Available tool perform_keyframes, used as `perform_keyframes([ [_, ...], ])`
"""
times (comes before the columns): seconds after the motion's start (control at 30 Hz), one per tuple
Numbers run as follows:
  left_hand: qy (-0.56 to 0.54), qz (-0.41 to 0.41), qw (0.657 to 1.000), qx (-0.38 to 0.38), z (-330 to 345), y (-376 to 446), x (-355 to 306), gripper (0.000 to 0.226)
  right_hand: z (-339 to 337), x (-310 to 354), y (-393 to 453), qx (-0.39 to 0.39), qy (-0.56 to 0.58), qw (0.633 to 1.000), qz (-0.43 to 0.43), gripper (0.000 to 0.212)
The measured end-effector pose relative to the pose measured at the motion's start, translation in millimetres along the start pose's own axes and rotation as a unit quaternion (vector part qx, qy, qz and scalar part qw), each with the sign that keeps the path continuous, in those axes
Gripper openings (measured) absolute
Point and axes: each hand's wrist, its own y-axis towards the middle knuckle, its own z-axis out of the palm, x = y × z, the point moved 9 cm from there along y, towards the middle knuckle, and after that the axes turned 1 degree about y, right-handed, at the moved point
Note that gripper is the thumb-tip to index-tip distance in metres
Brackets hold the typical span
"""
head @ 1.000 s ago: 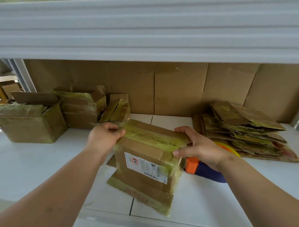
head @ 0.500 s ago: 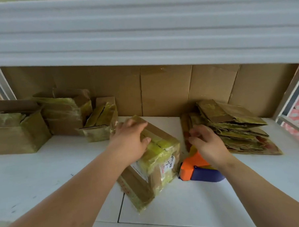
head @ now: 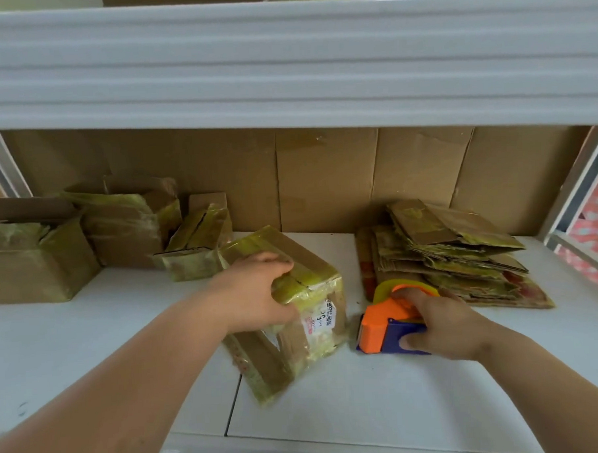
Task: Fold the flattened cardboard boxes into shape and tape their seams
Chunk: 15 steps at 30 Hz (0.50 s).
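Observation:
A folded cardboard box (head: 305, 332), brown with old yellowish tape and a white label, stands tilted on the white shelf (head: 367, 401) in the middle. My left hand (head: 256, 293) grips its top near edge, fingers curled over the flaps. Just right of the box lies an orange and blue tape dispenser (head: 387, 325). My right hand (head: 435, 323) holds it from the right, with the thumb on its blue side and the fingers over the orange top. A stack of flattened boxes (head: 456, 253) lies behind the dispenser at the right.
Three folded, taped boxes (head: 119, 230) stand along the back left of the shelf. A cardboard sheet (head: 323, 177) lines the back wall. A white upper shelf (head: 283, 62) overhangs close above. A metal upright (head: 577, 186) bounds the right side.
My right hand left the box, dropped onto the tape dispenser and took hold of it. My left hand turned the box and set it down tilted, and now holds it alone.

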Motion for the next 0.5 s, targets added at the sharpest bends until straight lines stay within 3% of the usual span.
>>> perform_keyframes([
  [0.17, -0.001, 0.010, 1.000, -0.025, -16, -6, 3, 0.085, -13, -16, -8, 0.002, 0.167, 0.986, 0.003, 0.081],
  [0.5, 0.067, -0.009, 0.998, -0.012, -15, -4, -1, 0.080, -16, -21, -26, 0.049, 0.309, 0.950, -0.008, 0.065],
])
